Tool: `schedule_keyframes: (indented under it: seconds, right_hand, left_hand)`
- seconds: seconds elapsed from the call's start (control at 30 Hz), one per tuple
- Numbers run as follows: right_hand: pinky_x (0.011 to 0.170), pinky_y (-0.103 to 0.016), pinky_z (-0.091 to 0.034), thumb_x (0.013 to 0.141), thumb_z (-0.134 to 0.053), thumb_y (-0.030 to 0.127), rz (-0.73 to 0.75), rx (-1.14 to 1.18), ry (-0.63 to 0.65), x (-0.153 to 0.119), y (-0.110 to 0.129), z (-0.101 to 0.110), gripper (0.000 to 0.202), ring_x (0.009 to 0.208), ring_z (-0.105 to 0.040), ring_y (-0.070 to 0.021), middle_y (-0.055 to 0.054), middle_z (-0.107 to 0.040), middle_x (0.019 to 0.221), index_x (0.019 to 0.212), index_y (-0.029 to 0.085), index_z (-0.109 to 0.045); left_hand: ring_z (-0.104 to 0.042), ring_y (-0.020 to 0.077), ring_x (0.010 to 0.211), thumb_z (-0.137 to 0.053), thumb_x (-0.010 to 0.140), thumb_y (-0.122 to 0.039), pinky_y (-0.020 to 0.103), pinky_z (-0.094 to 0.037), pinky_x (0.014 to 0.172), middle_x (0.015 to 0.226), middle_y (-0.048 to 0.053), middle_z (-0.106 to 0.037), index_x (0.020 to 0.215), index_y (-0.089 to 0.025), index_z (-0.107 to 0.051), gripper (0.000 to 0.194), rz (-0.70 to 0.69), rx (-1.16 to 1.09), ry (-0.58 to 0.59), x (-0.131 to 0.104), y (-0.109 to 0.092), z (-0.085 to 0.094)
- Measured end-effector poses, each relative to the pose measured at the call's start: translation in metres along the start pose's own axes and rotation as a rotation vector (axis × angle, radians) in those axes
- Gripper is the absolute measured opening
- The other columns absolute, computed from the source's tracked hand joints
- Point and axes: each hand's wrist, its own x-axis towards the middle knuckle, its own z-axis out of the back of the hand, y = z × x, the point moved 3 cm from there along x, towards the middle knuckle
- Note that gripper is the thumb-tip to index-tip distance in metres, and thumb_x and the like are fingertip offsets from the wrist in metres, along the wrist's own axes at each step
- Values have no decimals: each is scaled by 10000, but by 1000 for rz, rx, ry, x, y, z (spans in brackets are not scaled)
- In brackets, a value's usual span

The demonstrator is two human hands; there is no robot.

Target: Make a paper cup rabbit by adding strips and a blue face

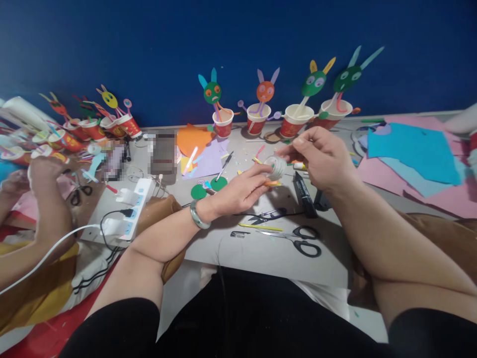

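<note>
My left hand (240,191), with a bangle on the wrist, is closed around a roll of clear tape (276,168). A small orange-yellow piece (273,183) shows at its fingertips below the roll. To the right and slightly higher, my right hand (322,159) is closed in a pinch; anything between its fingertips is too small to make out. Under the hands lie a thick black marker (304,196), a yellow strip (260,226) and black-handled scissors (303,239). Green paper discs (201,192) lie left of my left hand.
Red paper cups with paper-faced figures, such as this cup (222,125), stand along the blue wall (238,40). Blue and pink paper (413,154) lies at the right. A white power strip (138,206) with cables sits at the left, beside another person's arm (50,209).
</note>
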Motion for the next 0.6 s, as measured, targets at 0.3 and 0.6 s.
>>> schedule_keyframes:
  seconds: [0.3, 0.6]
  right_hand:
    - [669, -306, -615, 931, -786, 490, 106, -293, 93, -9, 7, -6, 349, 686, -754, -173, -50, -783, 768, 867, 238, -554]
    - [632, -303, -627, 925, -778, 391, 104, -364, 169, -23, 11, -20, 238, 646, -741, -176, -18, -733, 727, 814, 236, -636]
  left_hand:
    - [-692, 237, 1219, -397, 1121, -539, 442, -555, 1135, 1207, 151, -731, 1022, -171, -702, 488, 185, -154, -46, 4, 9, 9]
    - [-621, 266, 1389, -424, 1102, -586, 477, -466, 1243, 1403, 163, -688, 1035, -188, -766, 529, 172, -83, -100, 1, 16, 4]
